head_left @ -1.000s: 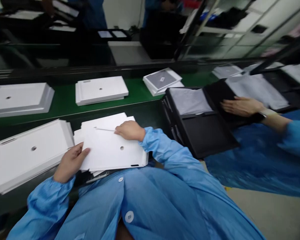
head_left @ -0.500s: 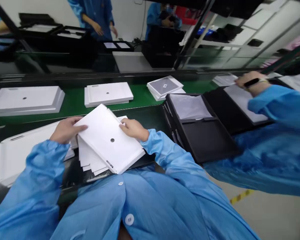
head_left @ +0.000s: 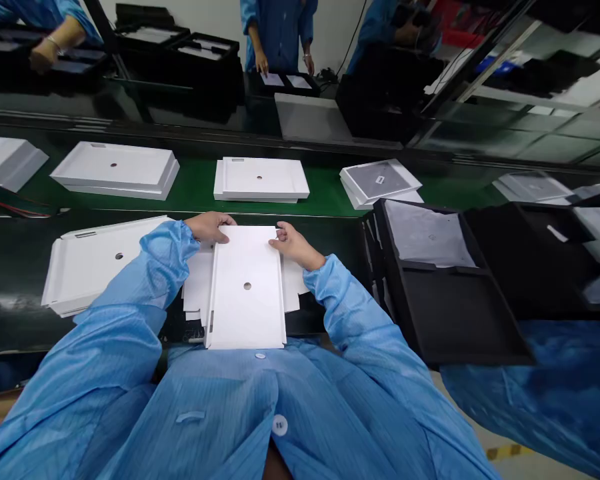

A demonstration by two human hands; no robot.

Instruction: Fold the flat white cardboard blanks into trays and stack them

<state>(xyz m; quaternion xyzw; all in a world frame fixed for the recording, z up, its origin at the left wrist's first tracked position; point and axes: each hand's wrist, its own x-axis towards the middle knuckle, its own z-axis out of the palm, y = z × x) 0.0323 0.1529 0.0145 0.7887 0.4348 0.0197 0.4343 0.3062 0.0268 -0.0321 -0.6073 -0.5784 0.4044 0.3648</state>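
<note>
A white cardboard tray (head_left: pixel 247 313) with folded side edges and a small round hole lies lengthwise before me, its near end against my blue smock. My left hand (head_left: pixel 211 227) grips its far left corner, thumb on top and fingers behind the edge. At the far right corner, my right hand (head_left: pixel 297 245) has thumb and bent fingers closed on the edge. Beneath the tray, loose white card sheets (head_left: pixel 292 280) stick out on both sides. To the left sits a stack of similar white trays (head_left: pixel 100 257), partly covered by my left sleeve.
White box stacks (head_left: pixel 117 167) line the green conveyor belt (head_left: pixel 195 183) beyond the bench. Black cases (head_left: pixel 463 307) are piled at right, the top one open with a translucent sheet (head_left: pixel 427 233). A co-worker's blue smock (head_left: pixel 540 373) is at lower right; other people work behind the far rail.
The tray has turned from slanted to nearly straight and lowered toward me, both hands now at its far corners. My view has shifted right; the neighbour's hand has left view.
</note>
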